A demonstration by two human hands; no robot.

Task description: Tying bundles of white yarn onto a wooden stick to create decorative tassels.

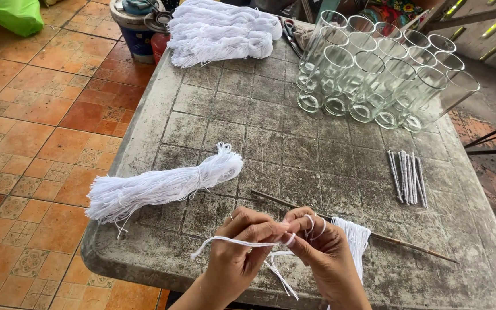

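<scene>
A yarn bundle [162, 186] lies at the table's [248, 132] left edge. Near the front edge, the left hand [242, 250] pinches white string [231, 242]; the right hand [320, 250] has it looped round its fingers [311, 221]. A stick [397, 244], rods [407, 177] and glasses [380, 72] lie further right.

there is one camera only, on the person's head. it looks steeply down and forward over the grey table [294, 149], very near to the hands at the bottom edge (the glasses [380, 74] are farther).
</scene>
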